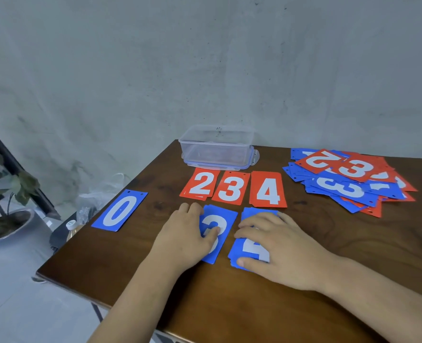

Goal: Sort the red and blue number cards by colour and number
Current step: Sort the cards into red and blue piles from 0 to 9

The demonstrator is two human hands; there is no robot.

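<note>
- Red and blue make two rows on the dark brown wooden desk (130, 256). The far row holds the red 2 card (201, 185), the red 3 card (231, 188) and the red 4 card (268, 190), side by side.
- Directly nearer sit the blue 3 card (223, 220) and the blue 4 card (250, 250). The blue 0 card (119, 210) lies apart to the left.
- All the sorted cards lie with their long axes running away from the person.
- The left hand (187, 233) covers the left side of the blue 3 card, thumb pressed on its face. Whether its bent fingers grip the hidden edge cannot be told.
- The right hand (276, 246) lies spread and relaxed on the blue 4 card, pressing it flat with the thumb at the near edge.
- The unsorted pile of mixed red and blue cards (348, 179) fans out at the far right, well apart from both hands. The right hand is the nearer, so the next pick likely falls to it.
- Most numerals in that pile are buried, and the blue 4's digit is largely covered.
- How many cards each sorted spot holds is unclear.
- A clear plastic box (217, 147) stands behind the red row.
</note>
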